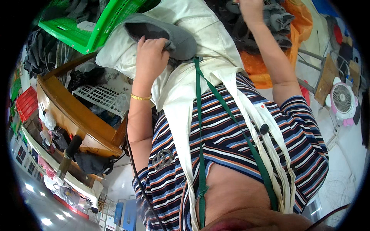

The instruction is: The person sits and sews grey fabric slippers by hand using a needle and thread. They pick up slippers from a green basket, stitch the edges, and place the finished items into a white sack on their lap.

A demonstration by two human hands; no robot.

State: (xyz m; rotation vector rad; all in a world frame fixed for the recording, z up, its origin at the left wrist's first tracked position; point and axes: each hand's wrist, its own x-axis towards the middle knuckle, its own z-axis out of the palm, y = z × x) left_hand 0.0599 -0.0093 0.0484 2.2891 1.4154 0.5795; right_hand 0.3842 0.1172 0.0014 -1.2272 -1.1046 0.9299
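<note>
Closest to the lens: striped shirt (214, 131), with green straps (199, 127) running down over it and a cream apron (175, 90) spread across the lap. Apron looks like it's there to keep clothes clean and give the work a soft bed.

Grey shoe (183, 40) lies on that apron, opening facing the person's left, heel/toe ends hard to call at this angle. Left grip (151, 57) is grasping it: fingers curled over the edge of the opening, thumb side hidden. My read: the rim is the easiest bit to pinch, and the lap takes the weight, so one hand can steady it.

Right grip (250, 9) is cut off by the top edge, arm stretched out. Something small shows by the fingers; can't tell what, nor whether it's held or the fingers are loose. It's above a pile of dark grey shoes (279, 25) on an orange sheet (258, 71), which presumably keeps them off the floor.

Other side: green crate (65, 34), tilted, more dark pieces inside, close to the left arm, likely for short reach. Below it, wooden counter (73, 111) with a white perforated rack (102, 96) in its open part.
</note>
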